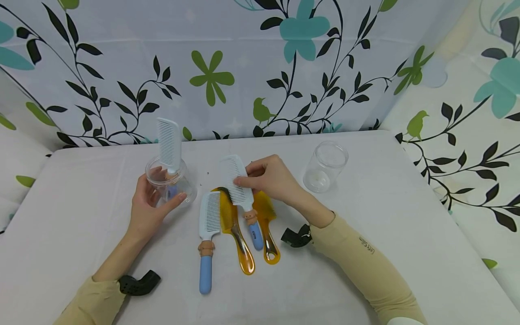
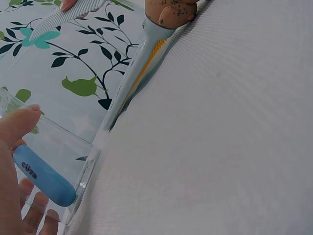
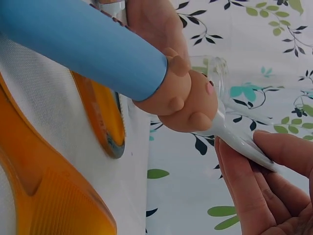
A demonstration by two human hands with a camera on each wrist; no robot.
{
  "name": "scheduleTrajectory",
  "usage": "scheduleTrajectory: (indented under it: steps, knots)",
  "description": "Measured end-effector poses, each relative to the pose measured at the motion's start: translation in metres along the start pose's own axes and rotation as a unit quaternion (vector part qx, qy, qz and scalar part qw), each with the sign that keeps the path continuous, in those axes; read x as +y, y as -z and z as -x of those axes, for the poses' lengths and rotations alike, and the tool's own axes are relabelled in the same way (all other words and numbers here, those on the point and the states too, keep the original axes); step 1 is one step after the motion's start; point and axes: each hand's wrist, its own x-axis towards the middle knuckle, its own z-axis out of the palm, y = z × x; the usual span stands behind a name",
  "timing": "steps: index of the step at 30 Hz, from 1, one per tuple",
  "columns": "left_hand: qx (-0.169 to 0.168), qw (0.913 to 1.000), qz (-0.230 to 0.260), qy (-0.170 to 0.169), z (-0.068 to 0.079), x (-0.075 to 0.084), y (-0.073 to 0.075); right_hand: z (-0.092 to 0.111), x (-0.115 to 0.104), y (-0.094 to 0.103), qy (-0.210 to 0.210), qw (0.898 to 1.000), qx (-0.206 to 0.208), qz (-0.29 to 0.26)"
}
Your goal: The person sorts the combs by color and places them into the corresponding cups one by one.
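Observation:
My left hand point(image 1: 148, 207) grips a clear jar point(image 1: 188, 187) around its side. In the jar stands a pale blue comb point(image 1: 169, 144), toothed head up; the left wrist view shows its blue handle point(image 2: 44, 176) through the wall. My right hand point(image 1: 272, 178) pinches another pale blue comb point(image 1: 243, 198) by its toothed head, with the blue handle point(image 3: 98, 49) and brown animal-shaped collar point(image 3: 190, 103) pointing away from the fingers. Below it lie two amber combs point(image 1: 245, 259) point(image 1: 266, 221), partly covered. A third pale blue comb point(image 1: 206, 271) rests left of them.
A second clear jar point(image 1: 325, 169) stands at the back right of the white-covered table point(image 1: 345, 280). Behind the table hangs a leaf-patterned curtain point(image 1: 235, 27). A black wrist mount sits at each sleeve cuff.

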Motion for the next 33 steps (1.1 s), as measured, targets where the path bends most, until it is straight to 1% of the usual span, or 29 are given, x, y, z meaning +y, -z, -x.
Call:
scheduleTrajectory:
  steps: [4,21,26,33]
  knots:
    - [0.000,1.0000,0.002,-0.001,0.0001,0.0008,-0.0003,0.0008,-0.0016,0.0002,0.004,1.000,0.008,-0.006]
    - [-0.002,1.0000,0.007,-0.002,0.0007,0.0010,-0.0001,-0.0008,-0.0040,0.0032,-0.019,0.998,0.021,-0.060]
    - [-0.003,0.9999,0.009,-0.004,0.0008,0.0010,0.0001,-0.0001,-0.0053,0.0047,-0.017,0.996,0.024,-0.082]
    - [-0.003,1.0000,0.004,-0.006,0.0005,0.0011,0.0002,0.0000,-0.0060,0.0057,-0.014,0.995,0.024,-0.097]
